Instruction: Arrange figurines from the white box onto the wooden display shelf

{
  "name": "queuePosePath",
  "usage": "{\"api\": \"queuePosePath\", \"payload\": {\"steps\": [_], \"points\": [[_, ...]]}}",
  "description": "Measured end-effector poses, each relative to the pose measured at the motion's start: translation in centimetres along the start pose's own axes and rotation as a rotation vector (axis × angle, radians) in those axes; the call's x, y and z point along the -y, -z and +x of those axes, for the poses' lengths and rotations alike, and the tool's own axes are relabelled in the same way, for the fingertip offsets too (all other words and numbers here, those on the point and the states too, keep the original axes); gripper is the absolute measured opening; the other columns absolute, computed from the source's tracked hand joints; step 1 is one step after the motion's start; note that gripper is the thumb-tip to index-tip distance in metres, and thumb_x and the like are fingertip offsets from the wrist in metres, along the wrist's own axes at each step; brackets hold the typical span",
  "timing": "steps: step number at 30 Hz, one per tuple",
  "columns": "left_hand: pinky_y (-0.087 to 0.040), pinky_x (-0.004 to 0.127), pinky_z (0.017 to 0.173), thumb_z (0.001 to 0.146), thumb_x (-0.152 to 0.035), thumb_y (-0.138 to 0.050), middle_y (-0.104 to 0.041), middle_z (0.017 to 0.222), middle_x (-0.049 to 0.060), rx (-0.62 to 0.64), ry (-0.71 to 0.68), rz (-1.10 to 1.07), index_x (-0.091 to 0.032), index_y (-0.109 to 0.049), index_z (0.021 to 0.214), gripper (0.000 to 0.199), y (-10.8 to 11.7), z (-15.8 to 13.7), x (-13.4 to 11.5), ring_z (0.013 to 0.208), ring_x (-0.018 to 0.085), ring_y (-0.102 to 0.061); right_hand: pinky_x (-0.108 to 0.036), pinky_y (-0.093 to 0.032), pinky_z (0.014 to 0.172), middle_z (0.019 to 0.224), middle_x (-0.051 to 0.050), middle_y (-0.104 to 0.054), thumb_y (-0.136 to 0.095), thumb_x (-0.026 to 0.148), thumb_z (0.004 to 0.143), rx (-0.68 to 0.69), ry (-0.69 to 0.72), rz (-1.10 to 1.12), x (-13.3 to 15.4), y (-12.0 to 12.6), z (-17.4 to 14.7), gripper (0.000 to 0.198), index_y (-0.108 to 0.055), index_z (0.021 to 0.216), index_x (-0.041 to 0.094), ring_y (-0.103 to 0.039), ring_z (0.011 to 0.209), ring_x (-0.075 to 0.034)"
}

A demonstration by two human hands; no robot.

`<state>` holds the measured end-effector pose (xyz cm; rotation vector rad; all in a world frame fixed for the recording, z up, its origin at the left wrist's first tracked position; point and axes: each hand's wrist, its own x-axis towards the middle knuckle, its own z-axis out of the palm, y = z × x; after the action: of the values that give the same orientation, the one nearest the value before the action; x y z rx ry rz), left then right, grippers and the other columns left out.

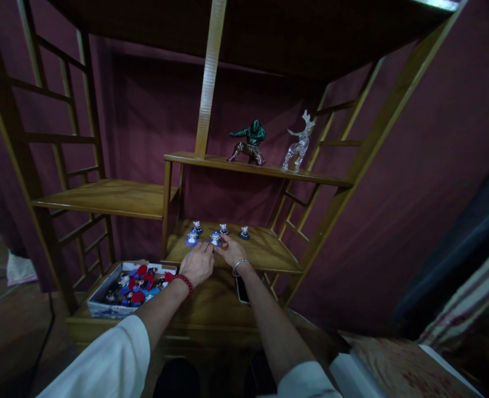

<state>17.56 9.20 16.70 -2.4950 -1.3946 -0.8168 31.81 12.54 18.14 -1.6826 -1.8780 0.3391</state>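
Note:
A small purple-and-white figurine [215,238] stands upright on the lower right shelf [269,255], between my two hands. My left hand [200,262], with a red bead bracelet, has its fingers closed at the figurine's front left. From the right, my right hand [232,252] reaches its bent fingers to the same figurine; a light bracelet circles that wrist. Beside it on the left is a similar purple figurine [192,237]. Behind them stand small white-and-black figurines: one at left [197,226], one in the middle [223,228] and one at right [245,232].
An open box [103,307] of colourful figurines sits at lower left. On the shelf board [211,161] above my hands stand a dark green figure [252,141] and a clear deer figure [300,145]. A phone-like dark object [241,289] lies below my right forearm.

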Motion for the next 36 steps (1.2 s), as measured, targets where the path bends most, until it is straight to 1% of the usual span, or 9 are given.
{"api": "queuePosePath", "payload": {"steps": [4,6,8,11,14,20,26,31,36], "points": [[-0.037,0.033,0.088,0.082,-0.018,-0.031,-0.054,0.097,0.010,-0.006,-0.008,0.001,-0.011,-0.048,0.105,0.029,-0.1,0.0,0.0,0.097,0.020,-0.046,-0.019,-0.041,0.065,0.083,0.002,-0.062,-0.054,0.035,0.074,0.022,-0.077,0.038,0.2,0.3,0.2,0.042,-0.050,0.115,0.027,-0.057,0.073,-0.011],[-0.036,0.033,0.089,0.082,-0.018,-0.031,-0.054,0.098,0.010,-0.012,-0.020,0.004,-0.010,-0.049,0.105,0.030,-0.1,0.1,0.0,0.097,0.020,-0.046,-0.018,-0.039,0.059,0.076,0.003,-0.062,-0.051,0.038,0.075,0.042,-0.077,0.045,0.3,0.3,0.5,0.040,-0.053,0.112,0.026,-0.056,0.067,-0.011],[-0.035,0.033,0.090,0.082,-0.018,-0.032,-0.055,0.098,0.011,-0.012,-0.026,0.002,-0.009,-0.050,0.104,0.030,0.0,0.0,0.0,0.097,0.020,-0.047,-0.018,-0.037,0.054,0.072,0.002,-0.061,-0.050,0.042,0.074,0.046,-0.051,0.014,0.6,0.1,0.8,0.035,-0.057,0.104,0.025,-0.054,0.063,-0.011],[-0.035,0.033,0.090,0.081,-0.017,-0.033,-0.056,0.100,0.012,-0.007,-0.011,-0.012,-0.008,-0.048,0.106,0.031,0.1,0.1,0.0,0.096,0.020,-0.048,-0.019,-0.035,0.054,0.071,0.001,-0.062,-0.051,0.041,0.075,0.024,-0.042,-0.061,0.9,-0.2,1.1,0.026,-0.062,0.088,0.022,-0.054,0.062,-0.011],[-0.037,0.034,0.088,0.081,-0.016,-0.033,-0.057,0.100,0.011,0.006,0.005,-0.019,-0.009,-0.048,0.106,0.030,0.2,0.1,0.0,0.096,0.020,-0.048,-0.019,-0.036,0.056,0.076,0.001,-0.063,-0.053,0.037,0.074,0.002,-0.045,-0.065,1.0,-0.5,1.3,0.019,-0.062,0.081,0.021,-0.055,0.065,-0.011],[-0.037,0.033,0.086,0.081,-0.016,-0.033,-0.057,0.099,0.011,0.023,0.010,-0.031,-0.010,-0.048,0.102,0.027,0.5,0.1,0.2,0.093,0.019,-0.049,-0.019,-0.039,0.061,0.090,0.000,-0.062,-0.055,0.037,0.074,-0.002,-0.022,-0.044,0.3,-1.0,1.7,0.018,-0.063,0.082,0.023,-0.057,0.073,-0.012],[-0.037,0.032,0.087,0.081,-0.017,-0.034,-0.055,0.099,0.010,0.019,-0.001,-0.036,-0.012,-0.048,0.101,0.025,0.3,0.1,0.3,0.093,0.018,-0.048,-0.020,-0.040,0.064,0.088,-0.002,-0.062,-0.055,0.033,0.074,-0.005,0.016,-0.034,-0.1,-1.4,2.0,0.017,-0.063,0.080,0.019,-0.056,0.073,-0.012],[-0.037,0.033,0.087,0.081,-0.017,-0.035,-0.055,0.099,0.010,0.005,-0.003,-0.028,-0.012,-0.047,0.102,0.025,0.1,0.0,0.4,0.095,0.019,-0.047,-0.020,-0.039,0.059,0.085,0.000,-0.063,-0.053,0.039,0.074,-0.010,-0.007,-0.063,0.5,-1.0,1.5,0.021,-0.062,0.083,0.021,-0.056,0.069,-0.011],[-0.038,0.033,0.085,0.080,-0.017,-0.036,-0.055,0.099,0.010,0.010,0.012,-0.020,-0.012,-0.047,0.103,0.026,0.4,0.0,0.1,0.094,0.020,-0.047,-0.021,-0.040,0.062,0.081,-0.001,-0.064,-0.052,0.042,0.074,-0.014,-0.052,-0.090,0.8,-0.6,0.8,0.034,-0.057,0.103,0.024,-0.058,0.073,-0.014]]}}
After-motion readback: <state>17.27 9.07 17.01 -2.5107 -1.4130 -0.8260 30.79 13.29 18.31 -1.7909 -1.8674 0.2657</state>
